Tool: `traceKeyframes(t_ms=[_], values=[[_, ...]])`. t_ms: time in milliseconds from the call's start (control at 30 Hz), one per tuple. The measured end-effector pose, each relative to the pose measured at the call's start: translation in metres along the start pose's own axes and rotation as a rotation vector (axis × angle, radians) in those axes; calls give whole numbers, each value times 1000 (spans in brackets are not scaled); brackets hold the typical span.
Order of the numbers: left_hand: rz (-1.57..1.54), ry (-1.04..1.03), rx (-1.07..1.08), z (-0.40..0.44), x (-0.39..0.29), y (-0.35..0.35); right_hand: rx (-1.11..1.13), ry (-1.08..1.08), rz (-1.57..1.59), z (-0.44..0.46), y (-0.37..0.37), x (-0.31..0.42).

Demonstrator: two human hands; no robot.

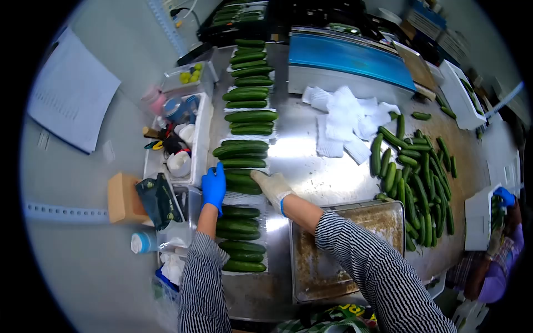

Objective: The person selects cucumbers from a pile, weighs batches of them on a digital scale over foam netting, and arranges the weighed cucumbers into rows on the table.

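Note:
A long column of cucumbers [244, 150], in small groups on white mesh sleeves, runs away from me along the steel table. In a blue glove, my left hand [214, 186] is at the left ends of one group of cucumbers [242, 181], its fingers closed against them. My right hand [272, 188], in a pale glove with a blue edge at the wrist, grips the right ends of the same group. White mesh [244, 197] shows just below these cucumbers. Parts of the fingertips are hidden.
A stained metal tray [348, 250] lies by my right forearm. Beyond it are a loose cucumber heap [422, 188], white mesh sleeves [347, 119] and a blue-topped machine [350, 58]. Bins of supplies [202, 130] line the left. At far right, a blue-gloved co-worker [502, 261] handles a white crate [478, 222].

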State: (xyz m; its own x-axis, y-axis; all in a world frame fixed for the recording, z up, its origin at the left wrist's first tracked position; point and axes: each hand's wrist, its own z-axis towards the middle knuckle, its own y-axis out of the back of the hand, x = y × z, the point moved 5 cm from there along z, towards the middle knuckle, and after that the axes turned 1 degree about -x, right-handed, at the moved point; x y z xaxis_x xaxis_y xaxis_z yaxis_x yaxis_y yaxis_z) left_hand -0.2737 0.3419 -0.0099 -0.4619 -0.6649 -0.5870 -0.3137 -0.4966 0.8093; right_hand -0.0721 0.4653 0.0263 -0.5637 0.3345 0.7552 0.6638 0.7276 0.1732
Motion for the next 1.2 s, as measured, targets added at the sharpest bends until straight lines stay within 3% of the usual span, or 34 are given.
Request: traceKeyframes(t_ms=[67,100,167,233,333,500,633,667,733,800,933,967,1067,1200], values=[[31,-171,-43,0,-9,2,71,60,-1,-31,21,22],[21,-249,-64,-9,-31,15,-10,97,-141,-62,41,42],[-305,-81,59,-33,-87,50,-27,164,-178,-88,68,51],[-353,-81,9,-60,-120,65,3,169,-145,-129,104,60],[-274,-198,-46,-139,-195,81,-196,307,-139,-170,154,30],[-203,-247,99,-272,-260,44,-418,199,-185,-247,232,-48],[-125,-203,273,-331,-266,3,-498,181,-277,-269,267,-111],[-132,-189,276,-339,-262,-7,-426,170,-246,-278,272,-111],[-120,-191,282,-344,-258,-16,-557,367,-388,-284,278,-125],[-99,-198,269,-346,-266,-12,-551,527,-437,-295,291,-121],[-103,-215,270,-347,-273,-10,-528,667,-306,-299,352,-123],[-114,-212,271,-349,-275,-7,-553,595,-338,-293,371,-126],[-165,-240,186,-349,-257,-9,-699,673,-402,-258,430,-125],[-246,84,121,-363,-245,13,-761,694,-633,-161,486,-102]])
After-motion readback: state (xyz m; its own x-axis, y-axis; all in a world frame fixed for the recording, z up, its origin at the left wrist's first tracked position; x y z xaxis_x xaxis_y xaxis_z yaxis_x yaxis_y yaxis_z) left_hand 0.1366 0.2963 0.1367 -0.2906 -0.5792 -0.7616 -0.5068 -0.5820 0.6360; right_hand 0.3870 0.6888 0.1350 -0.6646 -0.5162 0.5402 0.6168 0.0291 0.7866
